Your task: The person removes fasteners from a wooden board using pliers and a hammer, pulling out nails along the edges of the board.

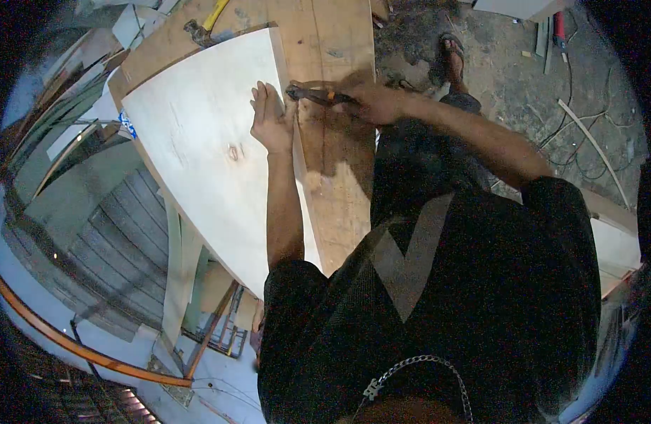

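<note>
Pliers (317,95) at the white board's (205,155) right edge.
The right hand (379,103) is clamped round the pliers; the left hand (272,127) lies on the board, fingers slightly apart, near a hammer (197,32) at the far end.

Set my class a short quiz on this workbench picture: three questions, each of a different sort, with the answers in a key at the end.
1. True or false: the person's left hand rests on the white panel.

2. Multiple choice: what does the right hand hold?
A) a saw
B) a pincer-like tool
C) a paintbrush

3. Fill in the missing word: the handle of the hammer near the panel's far edge is ______ in colour.

Key: 1. True; 2. B; 3. yellow
</note>
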The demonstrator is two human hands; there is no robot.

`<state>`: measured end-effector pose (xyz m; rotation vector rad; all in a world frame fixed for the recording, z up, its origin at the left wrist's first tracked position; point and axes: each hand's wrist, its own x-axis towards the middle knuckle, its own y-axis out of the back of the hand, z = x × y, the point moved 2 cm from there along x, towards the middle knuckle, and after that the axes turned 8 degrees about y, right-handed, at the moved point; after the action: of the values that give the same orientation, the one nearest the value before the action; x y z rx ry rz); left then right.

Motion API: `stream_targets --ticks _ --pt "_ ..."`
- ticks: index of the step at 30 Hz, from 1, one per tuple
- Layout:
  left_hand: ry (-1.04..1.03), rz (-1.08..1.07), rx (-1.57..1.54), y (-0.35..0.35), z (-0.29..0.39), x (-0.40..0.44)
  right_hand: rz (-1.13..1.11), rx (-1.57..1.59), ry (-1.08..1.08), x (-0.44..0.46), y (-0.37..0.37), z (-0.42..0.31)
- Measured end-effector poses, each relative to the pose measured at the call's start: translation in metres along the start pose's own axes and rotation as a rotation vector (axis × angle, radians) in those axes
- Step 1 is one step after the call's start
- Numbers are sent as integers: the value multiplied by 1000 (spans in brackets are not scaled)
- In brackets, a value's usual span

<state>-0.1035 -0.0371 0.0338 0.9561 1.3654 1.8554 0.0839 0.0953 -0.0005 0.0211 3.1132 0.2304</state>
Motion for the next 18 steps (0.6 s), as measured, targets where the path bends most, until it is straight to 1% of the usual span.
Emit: stream_targets --ticks 1,2,4,5,7,8,10,11,13,14,17,18 --pt "-8 7 3 0 -1 -1 181 1 85 0 -16 13" --pt "-4 1 5 0 -1 -1 178 8 83 0 -24 14" --pt "-6 39 49 0 1 0 275 8 35 -2 -32 9" --pt "-4 34 50 0 1 0 273 13 32 -3 -31 5" --pt "-17 62 29 0 1 -1 80 219 -194 -5 -31 -2" --pt "-15 56 31 0 1 -1 79 225 -196 -6 -36 -6" --pt "-20 57 51 -1 0 -1 302 250 -97 -9 -40 -13" --pt "-19 53 51 -1 -1 -1 301 253 -99 -9 -42 -16" --pt "-31 21 60 -1 -1 -1 251 313 -196 -9 -47 -18" --pt "-31 19 59 0 -1 -1 251 314 -197 -10 -50 -21" --pt "-30 13 45 2 0 -1 347 317 -111 -11 -50 -30" --pt "-31 12 34 3 1 -2 275 375 -180 -12 -51 -30"
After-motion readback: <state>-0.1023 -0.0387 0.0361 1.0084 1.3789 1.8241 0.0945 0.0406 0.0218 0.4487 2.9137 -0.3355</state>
